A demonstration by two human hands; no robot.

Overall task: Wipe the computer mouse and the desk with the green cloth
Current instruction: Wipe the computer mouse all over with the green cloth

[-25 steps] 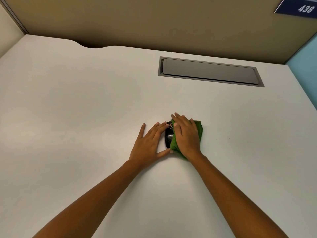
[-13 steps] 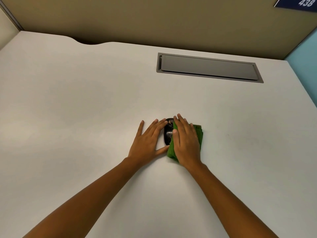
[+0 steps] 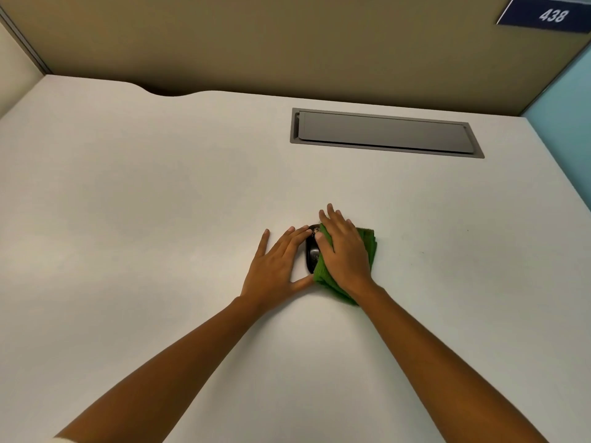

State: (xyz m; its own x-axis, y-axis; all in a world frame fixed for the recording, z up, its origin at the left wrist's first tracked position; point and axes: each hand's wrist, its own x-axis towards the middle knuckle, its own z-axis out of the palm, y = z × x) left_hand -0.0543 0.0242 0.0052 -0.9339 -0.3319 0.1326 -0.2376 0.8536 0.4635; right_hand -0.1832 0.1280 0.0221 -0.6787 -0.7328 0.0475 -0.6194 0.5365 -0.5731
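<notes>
A black computer mouse (image 3: 311, 252) lies on the white desk (image 3: 160, 193), near its middle. A folded green cloth (image 3: 367, 244) covers the mouse's right side. My right hand (image 3: 343, 251) presses flat on the cloth, fingers stretched past the mouse's far end. To the left of the mouse, my left hand (image 3: 275, 266) rests flat on the desk; its fingertips and thumb touch the mouse's left edge and brace it. Only a narrow strip of the mouse shows between the two hands.
A grey cable hatch (image 3: 383, 132) is set into the desk at the back right. A tan partition (image 3: 287, 43) closes the far edge, with a blue sign reading 438 (image 3: 550, 14). A light blue wall (image 3: 569, 107) stands on the right.
My right hand with the cloth has slid a little forward and back over the mouse. The left hand stays against the mouse's left side. The camera has shifted slightly.
</notes>
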